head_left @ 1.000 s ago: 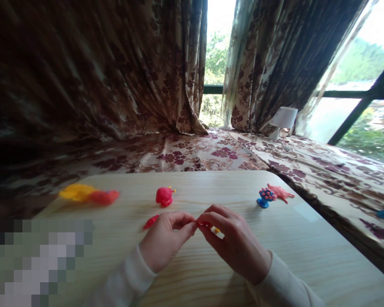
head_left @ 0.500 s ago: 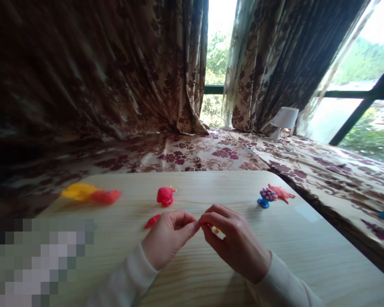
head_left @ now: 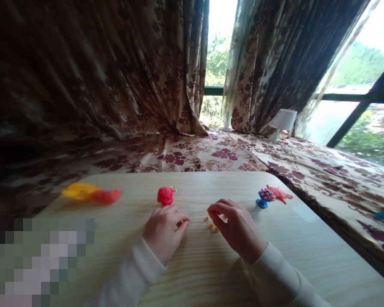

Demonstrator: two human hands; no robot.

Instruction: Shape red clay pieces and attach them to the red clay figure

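Observation:
My left hand [head_left: 164, 230] is low over the table, its thumb and forefinger pressed together; whatever may be between them is too small or hidden to make out. Just beyond it stands a pink-red clay figure [head_left: 165, 195] with small yellow bits on top. My right hand [head_left: 238, 228] also pinches with its fingertips, and I cannot make out anything in them. Several tiny yellow clay balls [head_left: 211, 226] lie under and beside its fingers. A gap of bare tabletop separates the two hands.
A blue clay stand with pink dots [head_left: 264, 198] and a flat pink clay piece [head_left: 279, 193] are at the right rear. Yellow clay [head_left: 79, 192] and red clay [head_left: 106, 196] touch at the left. Beyond the wooden table [head_left: 192, 181] are patterned cloth and a white lamp [head_left: 283, 120].
My hands were fingertip to fingertip and have come apart, the left moving left, the right slightly away to the right. More yellow balls show; the red piece beside my left hand is now hidden.

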